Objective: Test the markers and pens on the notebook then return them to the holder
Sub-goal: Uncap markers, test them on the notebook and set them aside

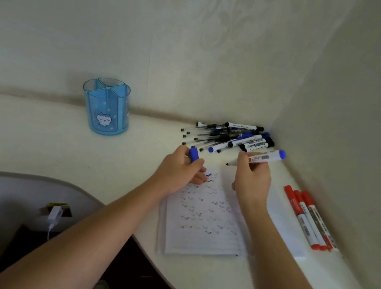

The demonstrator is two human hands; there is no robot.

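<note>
Right hand [252, 181] grasps an uncapped blue whiteboard marker [262, 157], tip held above the open notebook [203, 221]. Left hand [178, 170] pinches the blue cap [193, 154]. The notebook lies at the tabletop's front edge, its page covered in test marks. Blue holder [105, 109] stands upright at the back edge, well apart. Pile of pens and markers [229, 136] occupies the back right corner. Three red markers [308, 218] lie along the right edge.

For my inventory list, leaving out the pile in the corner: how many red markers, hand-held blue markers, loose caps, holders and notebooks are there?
Red markers: 3
Blue marker, in right hand: 1
Blue cap, in left hand: 1
Holder: 1
Notebook: 1
Total: 7
</note>
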